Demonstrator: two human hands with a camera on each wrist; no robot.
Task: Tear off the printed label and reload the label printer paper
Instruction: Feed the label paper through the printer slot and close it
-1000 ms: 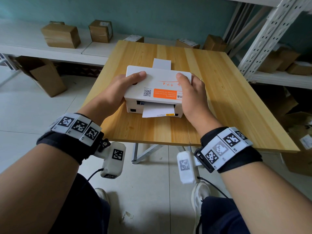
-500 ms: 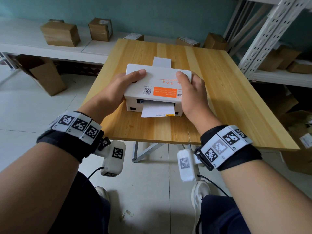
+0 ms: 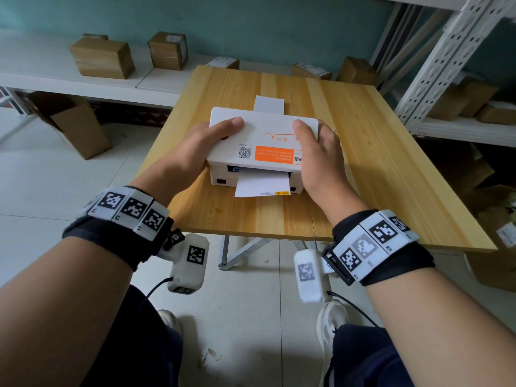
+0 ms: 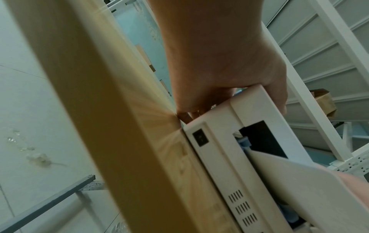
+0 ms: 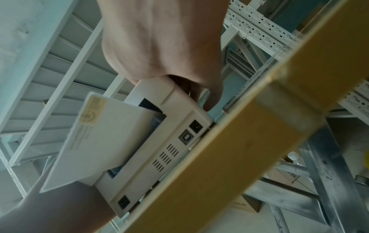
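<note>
A white label printer (image 3: 262, 138) with an orange sticker sits in the middle of the wooden table (image 3: 377, 163). My left hand (image 3: 195, 146) grips its left side with the thumb on the lid. My right hand (image 3: 321, 160) grips the right side the same way. A white sheet of label paper (image 3: 262, 185) sticks out of the near slot, and another strip (image 3: 269, 104) shows behind the far side. The left wrist view shows my left hand (image 4: 219, 63) with its fingers curled at the printer's (image 4: 225, 141) side. The right wrist view shows my right hand (image 5: 163, 44), the printer (image 5: 171, 141) and the paper (image 5: 103, 135).
Cardboard boxes (image 3: 103, 58) stand on a low white shelf behind the table. White metal racking (image 3: 452, 60) with more boxes rises at the right. An open carton (image 3: 72, 121) lies on the floor at the left.
</note>
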